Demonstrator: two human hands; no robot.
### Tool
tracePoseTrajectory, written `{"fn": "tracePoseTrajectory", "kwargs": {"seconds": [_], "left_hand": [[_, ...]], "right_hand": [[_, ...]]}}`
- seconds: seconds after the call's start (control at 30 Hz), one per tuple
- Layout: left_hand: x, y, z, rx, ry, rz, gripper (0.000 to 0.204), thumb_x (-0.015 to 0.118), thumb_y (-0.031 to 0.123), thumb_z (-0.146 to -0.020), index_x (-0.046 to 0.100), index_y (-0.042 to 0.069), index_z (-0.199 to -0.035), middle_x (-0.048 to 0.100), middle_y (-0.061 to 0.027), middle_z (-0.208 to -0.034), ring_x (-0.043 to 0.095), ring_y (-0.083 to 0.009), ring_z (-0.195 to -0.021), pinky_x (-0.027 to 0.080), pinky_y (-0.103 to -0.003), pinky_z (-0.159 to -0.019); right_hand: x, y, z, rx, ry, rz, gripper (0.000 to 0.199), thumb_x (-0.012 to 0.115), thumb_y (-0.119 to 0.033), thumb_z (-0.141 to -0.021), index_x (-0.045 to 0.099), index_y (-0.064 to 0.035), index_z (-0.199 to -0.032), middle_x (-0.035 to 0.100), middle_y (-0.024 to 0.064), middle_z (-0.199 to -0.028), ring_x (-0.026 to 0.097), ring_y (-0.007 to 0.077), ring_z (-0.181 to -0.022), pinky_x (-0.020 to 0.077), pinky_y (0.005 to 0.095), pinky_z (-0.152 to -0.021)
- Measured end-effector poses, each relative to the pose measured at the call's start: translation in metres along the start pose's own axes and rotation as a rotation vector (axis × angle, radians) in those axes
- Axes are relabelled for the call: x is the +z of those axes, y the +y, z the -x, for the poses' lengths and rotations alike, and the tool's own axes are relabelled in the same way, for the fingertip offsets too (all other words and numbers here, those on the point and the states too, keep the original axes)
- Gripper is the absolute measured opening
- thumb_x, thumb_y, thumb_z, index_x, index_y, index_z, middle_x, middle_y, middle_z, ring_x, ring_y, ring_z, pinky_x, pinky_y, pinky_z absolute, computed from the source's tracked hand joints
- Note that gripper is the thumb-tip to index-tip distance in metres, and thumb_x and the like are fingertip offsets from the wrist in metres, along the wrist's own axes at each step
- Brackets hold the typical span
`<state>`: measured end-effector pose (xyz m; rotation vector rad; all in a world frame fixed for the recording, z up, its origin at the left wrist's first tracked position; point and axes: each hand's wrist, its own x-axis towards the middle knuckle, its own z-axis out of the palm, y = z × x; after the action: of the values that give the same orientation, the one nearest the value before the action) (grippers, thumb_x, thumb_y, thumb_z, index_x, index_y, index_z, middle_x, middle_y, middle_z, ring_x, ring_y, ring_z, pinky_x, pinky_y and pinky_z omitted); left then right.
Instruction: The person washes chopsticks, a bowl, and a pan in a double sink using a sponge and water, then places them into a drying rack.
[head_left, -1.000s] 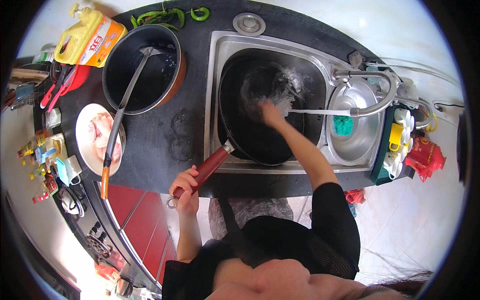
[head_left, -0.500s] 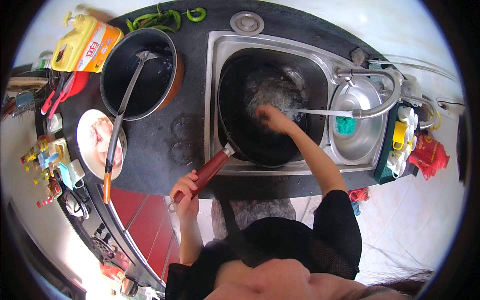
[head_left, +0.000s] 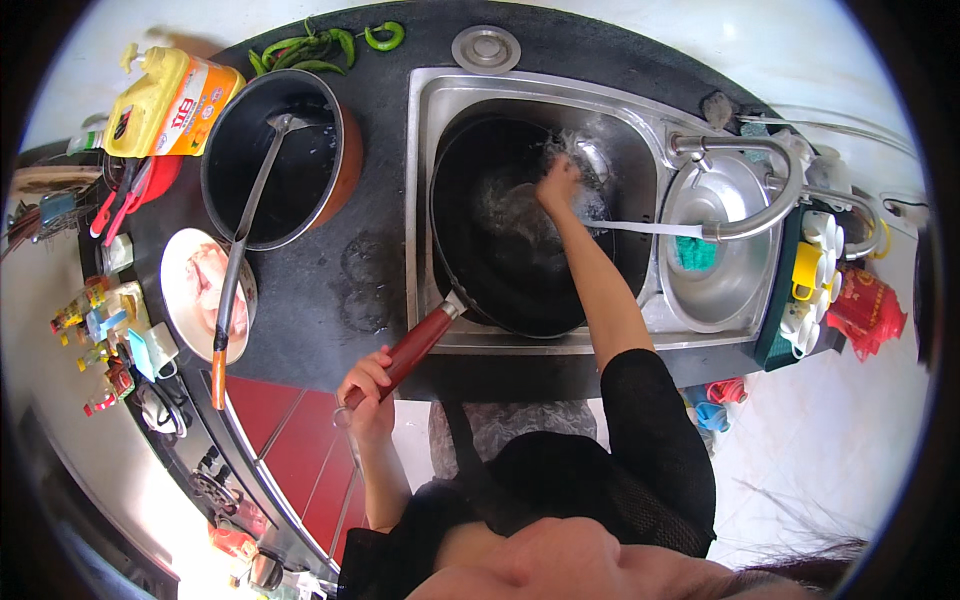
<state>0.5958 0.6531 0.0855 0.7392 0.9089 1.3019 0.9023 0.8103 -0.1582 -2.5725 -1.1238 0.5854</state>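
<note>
The right hand (head_left: 560, 183) has moved further up inside the black wok (head_left: 520, 230), its grip unclear, so scrubbing continues, while the left hand (head_left: 368, 385) stays closed around the red handle (head_left: 412, 347).

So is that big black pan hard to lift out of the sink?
Probably heavy: the black wok nearly fills the sink basin. It looks wet, with water running from the tap, so likely slippery. Its rounded bottom may rock, which could be why the left hand grips the red handle while the right hand scrubs.
</note>
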Motion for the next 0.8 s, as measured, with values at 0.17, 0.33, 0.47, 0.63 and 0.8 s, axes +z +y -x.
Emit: {"fn": "tracePoseTrajectory", "kwargs": {"seconds": [0.17, 0.33, 0.47, 0.63, 0.8], "left_hand": [[0.004, -0.005, -0.002, 0.005, -0.015, 0.05, 0.017, 0.056, 0.019, -0.07, 0.043, 0.01, -0.064, 0.047, -0.0071, -0.077, 0.044, -0.0219, -0.096, 0.022, -0.04, -0.099], [0.002, -0.005, -0.001, -0.003, 0.046, 0.038, 0.022, 0.059, 0.02, -0.068, 0.042, 0.009, -0.061, 0.049, -0.0085, -0.074, 0.045, -0.0235, -0.093, 0.022, -0.041, -0.099], [0.003, -0.002, 0.001, -0.022, 0.058, 0.04, 0.021, 0.059, 0.019, -0.068, 0.042, 0.009, -0.061, 0.048, -0.0081, -0.074, 0.045, -0.0233, -0.093, 0.022, -0.041, -0.099], [0.004, -0.002, 0.0, 0.001, 0.027, 0.03, 0.018, 0.057, 0.019, -0.068, 0.042, 0.009, -0.062, 0.047, -0.0073, -0.075, 0.044, -0.0225, -0.093, 0.022, -0.04, -0.099], [0.006, -0.006, -0.002, 0.021, -0.016, 0.015, 0.015, 0.052, 0.019, -0.071, 0.041, 0.011, -0.064, 0.044, -0.0057, -0.075, 0.043, -0.0212, -0.093, 0.022, -0.039, -0.099]], "right_hand": [[0.004, -0.022, -0.011, 0.067, -0.08, -0.135, 0.042, 0.056, -0.014, -0.072, 0.039, -0.01, -0.111, 0.039, 0.0206, -0.111, 0.038, 0.0374, -0.105, 0.0356, 0.0462, -0.084], [-0.038, -0.072, 0.069, -0.686, -0.793, -0.617, 0.03, 0.054, 0.002, -0.067, 0.046, -0.0028, -0.095, 0.047, 0.0145, -0.096, 0.046, 0.0268, -0.095, 0.0372, 0.0354, -0.082], [-0.073, 0.013, 0.094, -1.007, -1.51, -0.339, 0.013, 0.052, 0.001, -0.07, 0.048, -0.0044, -0.081, 0.049, 0.0069, -0.082, 0.047, 0.0192, -0.083, 0.0372, 0.0313, -0.078], [-0.071, 0.033, 0.026, -0.579, -0.601, 0.679, 0.029, 0.052, -0.02, -0.075, 0.057, -0.0069, -0.101, 0.057, 0.0113, -0.101, 0.053, 0.0289, -0.095, 0.0426, 0.0415, -0.078], [-0.012, 0.019, 0.051, -0.802, -0.559, 0.242, 0.028, 0.044, -0.01, -0.077, 0.056, -0.0131, -0.101, 0.047, 0.0132, -0.116, 0.05, 0.0333, -0.098, 0.0338, 0.0428, -0.09]]}}
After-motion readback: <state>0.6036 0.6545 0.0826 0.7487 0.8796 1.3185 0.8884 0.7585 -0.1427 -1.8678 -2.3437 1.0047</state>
